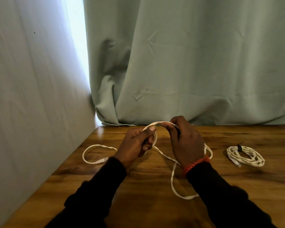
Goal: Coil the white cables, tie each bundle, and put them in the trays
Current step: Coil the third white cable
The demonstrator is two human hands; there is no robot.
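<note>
2 hands' fingers (152, 129) around cable (158, 123)

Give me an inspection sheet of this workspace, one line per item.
Surface: wooden table, bare grain visible.
Job's things: loose white cable trailing across the table; coiled bundle lying at right with a dark tie. No trays in view.
Clutter: nothing seen.
Grippers: left hand and right hand both grip a loop of the loose cable above the table.
Cables: connector end lies at left.
Surroundings: pale curtain behind; orange bracelet on right wrist.
</note>
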